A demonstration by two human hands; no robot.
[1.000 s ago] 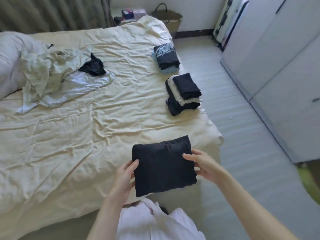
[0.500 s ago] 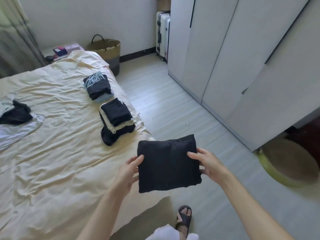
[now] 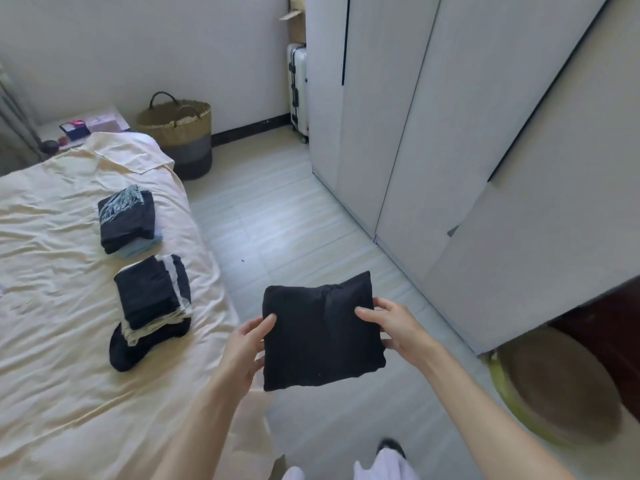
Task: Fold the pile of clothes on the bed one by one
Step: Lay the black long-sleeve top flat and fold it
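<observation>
A folded black garment [image 3: 320, 332] is held in the air over the floor, just off the bed's right edge. My left hand [image 3: 247, 344] grips its left side and my right hand [image 3: 391, 323] grips its right side, thumbs on top. On the cream bed [image 3: 52, 393] sit two stacks of folded clothes: a near stack [image 3: 149, 303] of black and white pieces, and a far stack [image 3: 126, 218] topped by a black printed shirt. The unfolded pile is out of view.
White wardrobe doors [image 3: 467, 150] run along the right. A woven basket [image 3: 181, 131] stands by the far wall beside a nightstand [image 3: 83, 126]. A silver suitcase [image 3: 298, 88] stands in the corner. A round green-rimmed tub [image 3: 554, 386] lies on the floor at right.
My view has swung right, away from the bed's middle toward the wardrobe. The folded black garment, held in both hands, now hangs over the floor rather than over the bed.
</observation>
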